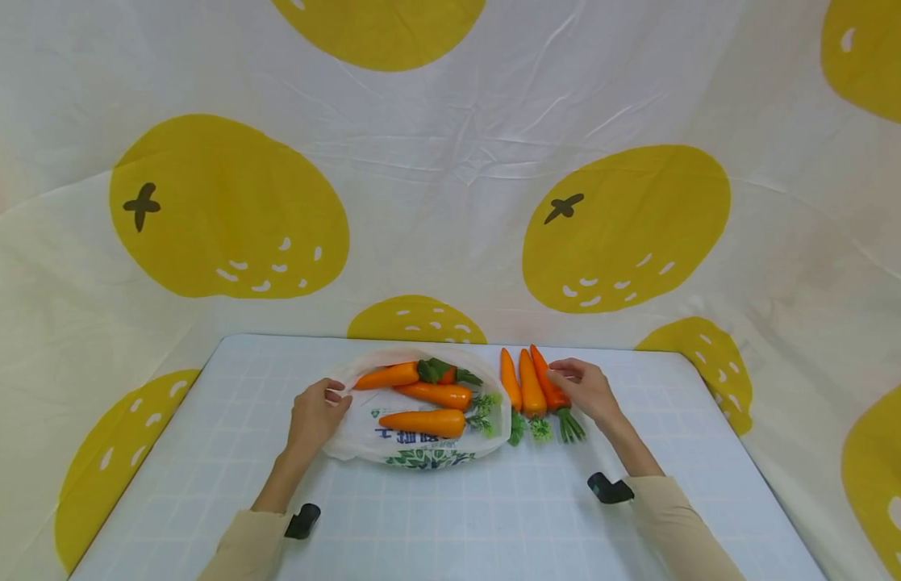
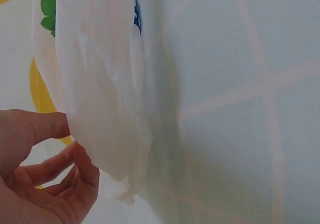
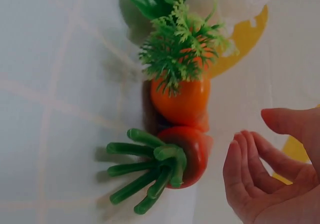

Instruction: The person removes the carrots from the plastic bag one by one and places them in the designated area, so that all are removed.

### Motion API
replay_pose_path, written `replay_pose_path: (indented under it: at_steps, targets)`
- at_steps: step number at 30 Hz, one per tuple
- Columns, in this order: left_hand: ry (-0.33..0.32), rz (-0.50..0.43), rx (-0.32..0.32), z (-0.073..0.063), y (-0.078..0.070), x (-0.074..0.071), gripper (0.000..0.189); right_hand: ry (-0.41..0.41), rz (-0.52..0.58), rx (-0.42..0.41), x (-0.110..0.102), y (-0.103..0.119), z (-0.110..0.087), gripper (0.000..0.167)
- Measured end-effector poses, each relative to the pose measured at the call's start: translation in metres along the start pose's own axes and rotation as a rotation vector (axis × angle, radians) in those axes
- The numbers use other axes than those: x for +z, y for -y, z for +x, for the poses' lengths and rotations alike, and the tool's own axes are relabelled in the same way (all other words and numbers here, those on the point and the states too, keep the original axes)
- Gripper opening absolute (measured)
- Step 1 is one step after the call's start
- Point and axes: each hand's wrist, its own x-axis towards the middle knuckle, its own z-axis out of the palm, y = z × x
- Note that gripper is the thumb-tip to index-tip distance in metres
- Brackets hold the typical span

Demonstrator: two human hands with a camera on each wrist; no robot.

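A white plastic bag (image 1: 348,444) with printed characters and leaves lies on its side, its top spread wide. Several orange carrots with green tops lie in it, among them a lower carrot (image 1: 423,423) and a middle carrot (image 1: 437,394). At the bag's left rim my left hand (image 1: 318,413) pinches the thin plastic between thumb and fingers. Three carrots lie side by side right of the bag: a left one (image 1: 510,379), a middle one (image 1: 531,383) and a redder one (image 1: 549,379) with cut green stems (image 3: 160,166). Close beside that redder carrot, my right hand (image 1: 586,389) hovers with relaxed fingers, holding nothing.
The table (image 1: 450,532) has a pale blue cloth with a faint grid. A white curtain (image 1: 435,202) with large yellow fruit prints hangs behind and at both sides. Black wrist cameras show near the left sleeve (image 1: 248,545) and right sleeve (image 1: 675,524).
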Motion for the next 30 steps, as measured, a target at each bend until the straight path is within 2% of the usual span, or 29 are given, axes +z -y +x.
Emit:
replay_pose_path:
  at_steps: [5, 10, 15, 19, 26, 30]
  targets:
    - [0.038, -0.021, -0.01, -0.01, -0.002, 0.003, 0.026, 0.007, 0.047, -0.036, 0.004, 0.012, -0.004, 0.039]
    - [0.07, -0.055, 0.027, -0.022, -0.006, 0.006, 0.024, 0.018, 0.093, -0.079, 0.009, 0.026, -0.01, 0.036]
    - [0.072, -0.088, 0.085, -0.032, -0.008, 0.01, 0.02, 0.06, 0.182, -0.146, 0.014, 0.038, -0.016, 0.036]
    - [0.098, -0.135, 0.131, -0.04, -0.011, 0.014, 0.017, 0.093, 0.229, -0.216, 0.02, 0.044, -0.019, 0.035]
    - [0.193, -0.2, 0.248, -0.053, -0.017, 0.023, 0.01, 0.12, 0.191, -0.346, 0.036, 0.061, -0.027, 0.031]
    - [0.259, -0.204, 0.314, -0.057, -0.019, 0.029, 0.006, 0.161, 0.211, -0.408, 0.048, 0.065, -0.027, 0.028]
